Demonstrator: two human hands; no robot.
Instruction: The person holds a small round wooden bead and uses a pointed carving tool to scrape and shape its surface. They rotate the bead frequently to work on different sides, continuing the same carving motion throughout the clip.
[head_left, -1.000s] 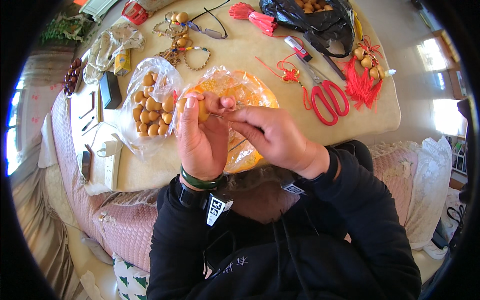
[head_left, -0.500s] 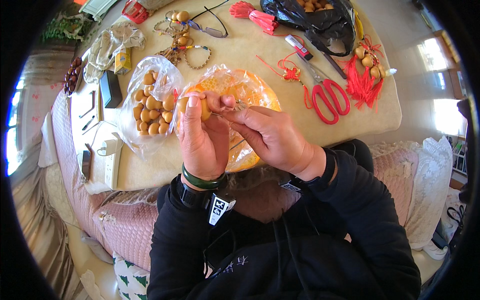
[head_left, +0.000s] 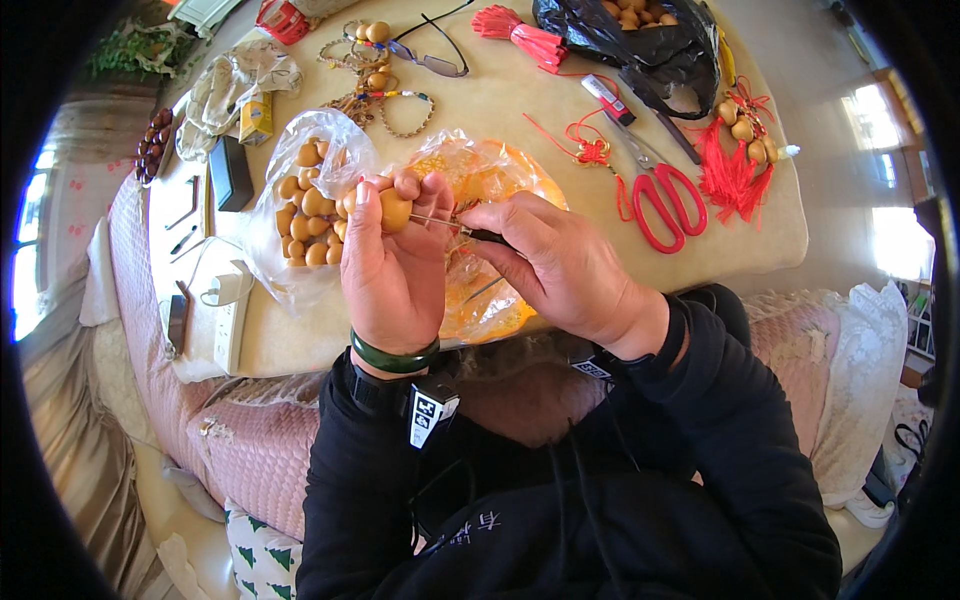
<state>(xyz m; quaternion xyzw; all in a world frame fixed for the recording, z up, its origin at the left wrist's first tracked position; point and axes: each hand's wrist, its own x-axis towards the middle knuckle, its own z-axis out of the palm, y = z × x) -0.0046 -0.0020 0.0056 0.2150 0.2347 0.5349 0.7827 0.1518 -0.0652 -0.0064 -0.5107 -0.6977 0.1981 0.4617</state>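
My left hand (head_left: pixel 395 285) is palm up, its thumb and fingertips closed around a small tan gourd (head_left: pixel 395 211). In my right hand (head_left: pixel 570 275) a thin tool with a dark handle (head_left: pixel 488 236), awl-like in shape, is pinched between thumb and fingers. Its slim metal shaft runs left to the gourd; whether the tip is inside the gourd I cannot tell. Under both hands lies a crumpled clear and orange plastic bag (head_left: pixel 525 185), with another thin dark rod (head_left: pixel 484 289) on it. Left of my left hand, a clear plastic bag (head_left: pixel 345 135) holds several similar gourds (head_left: pixel 313 228).
Red-handled scissors (head_left: pixel 660 205), a red knotted cord (head_left: pixel 592 150) and red tassels (head_left: pixel 735 170) with gourds lie on the right. A black bag (head_left: pixel 640 55) of gourds, sunglasses (head_left: pixel 440 65) and beaded bracelets (head_left: pixel 408 112) are farther back. A power strip (head_left: pixel 231 320) sits at left.
My right hand has turned and drawn slightly back from my left, so the tool's dark handle and shaft now show. The left fingers have shifted on the gourd, which is more exposed.
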